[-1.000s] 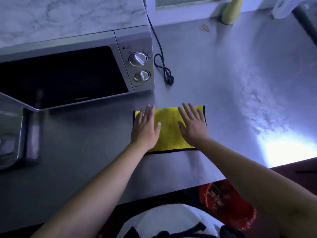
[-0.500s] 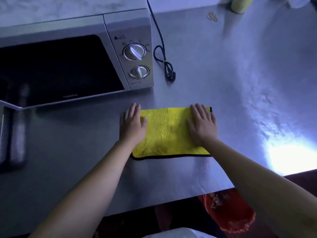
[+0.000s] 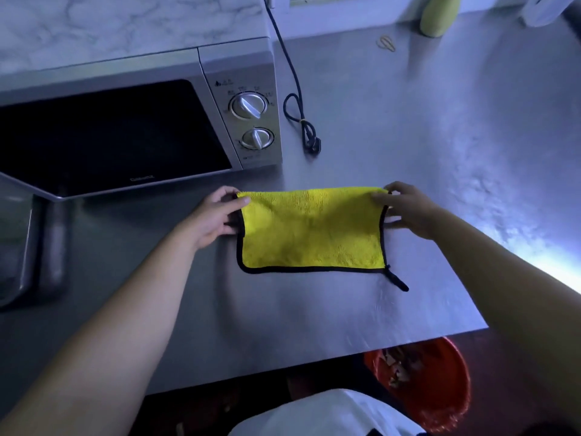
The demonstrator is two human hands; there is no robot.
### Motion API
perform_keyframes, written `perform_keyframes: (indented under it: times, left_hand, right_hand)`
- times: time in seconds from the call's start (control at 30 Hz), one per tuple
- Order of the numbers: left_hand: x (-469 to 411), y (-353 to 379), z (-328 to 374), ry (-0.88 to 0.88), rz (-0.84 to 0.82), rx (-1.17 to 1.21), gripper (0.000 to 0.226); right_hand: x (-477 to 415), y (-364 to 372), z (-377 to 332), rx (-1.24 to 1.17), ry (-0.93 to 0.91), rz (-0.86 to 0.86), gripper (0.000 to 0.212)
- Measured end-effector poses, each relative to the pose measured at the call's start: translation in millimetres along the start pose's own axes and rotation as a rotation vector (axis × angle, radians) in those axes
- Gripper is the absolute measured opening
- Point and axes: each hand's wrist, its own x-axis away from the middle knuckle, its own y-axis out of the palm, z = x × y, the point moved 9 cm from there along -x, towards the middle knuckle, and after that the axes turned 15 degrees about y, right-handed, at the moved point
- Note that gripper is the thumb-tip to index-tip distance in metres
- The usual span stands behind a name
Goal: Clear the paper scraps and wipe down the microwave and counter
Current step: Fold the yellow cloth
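The step in hand looks like handling the cloth between wipes, either folding it or spreading it out. Just left of the frame's centre, the left hand pinches the far left corner of the yellow cloth, thumb on top. The cloth sits in the middle of the frame, in front of the microwave's dials, stretched wide with its black-trimmed near edge on the surface. At its far right corner the right hand pinches it the same way. Whether the far edge is lifted off the surface I cannot tell.

Next, I judge, both hands need to bring the far corners toward the near edge to fold it, or else one hand has to gather the cloth into a pad for more wiping. The small black loop at the cloth's near right corner could drag if it is left out.

A steel sink shows at the far left edge. The silver microwave fills the upper left, its door dark, under a marble wall. Its black cord trails down beside it, the plug lying on the surface. The surface is dull grey metal, with a bright glare at the right edge. A red bin stands below its near edge at lower right, with what seem to be paper scraps inside. A green bottle stands at the upper right.
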Motion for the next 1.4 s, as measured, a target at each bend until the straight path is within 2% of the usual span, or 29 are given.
perform_keyframes:
  times: [0.07, 0.17, 0.23, 0.3, 0.37, 0.43, 0.57, 0.67, 0.83, 0.9, 1.0, 1.1, 1.2, 1.27, 1.4]
  left_hand:
    - [7.9, 3.9, -11.5, -0.022, -0.027, -0.11, 0.033]
    - [13.0, 8.0, -11.7, 0.032, -0.024, -0.323, 0.028]
    - [14.0, 6.2, -9.8, 0.045, 0.03, -0.363, 0.024]
    - [19.2, 6.5, -5.8, 0.019, 0.079, -0.317, 0.038]
    - [28.5, 12.4, 1.7, 0.001, 0.086, -0.206, 0.036]
    - [40.6, 19.2, 14.3, 0.015, 0.084, -0.101, 0.032]
    - [68.4, 34.3, 46.4, 0.077, 0.067, 0.047, 0.054]
    - [90.7, 53.1, 80.5, 0.184, 0.02, 0.111, 0.052]
    - [122.6, 83.0, 124.3, 0.35, -0.023, 0.083, 0.049]
    - [136.1, 91.1, 134.3, 0.391, -0.062, 0.098, 0.045]
    - [153.0, 80.5, 139.3, 0.43, -0.071, 0.113, 0.045]
    - [164.2, 66.7, 133.7, 0.448, -0.11, 0.142, 0.046]
    - [174.3, 60.6, 131.1, 0.479, -0.163, 0.112, 0.048]
    - [179.3, 59.6, 130.4, 0.484, -0.205, 0.064, 0.052]
    - [186.0, 49.8, 119.0, 0.395, -0.335, 0.062, 0.062]
  right_hand:
    - [1.6, -1.2, 15.9, 0.056, 0.009, 0.005, 0.02]
    - [2.3, 3.0, 24.2, 0.193, -0.032, 0.132, 0.015]
    - [3.3, 6.6, 23.4, 0.152, -0.035, 0.193, 0.015]
    - [5.1, 8.0, 21.3, 0.061, -0.032, 0.206, 0.011]
    - [14.9, 14.7, 19.8, -0.035, -0.013, 0.122, 0.003]
    - [34.3, 25.1, 16.6, -0.136, -0.006, -0.011, 0.003]
    - [94.6, 45.9, -13.7, -0.228, -0.167, -0.153, 0.004]
    - [144.1, 68.7, -37.3, -0.183, -0.279, -0.098, 0.007]
    - [214.4, 123.0, -68.2, -0.085, -0.433, 0.091, 0.001]
    - [235.5, 147.1, -76.5, -0.038, -0.47, 0.11, 0.007]
    - [253.6, 168.6, -75.3, -0.03, -0.454, 0.124, 0.01]
    - [260.1, 186.9, -61.9, -0.108, -0.38, 0.019, 0.004]
    - [260.7, 207.8, -49.1, -0.197, -0.288, -0.126, 0.026]
    - [261.6, 218.6, -44.5, -0.213, -0.261, -0.192, 0.025]
    - [254.5, 224.6, -35.6, -0.242, -0.229, -0.171, 0.021]
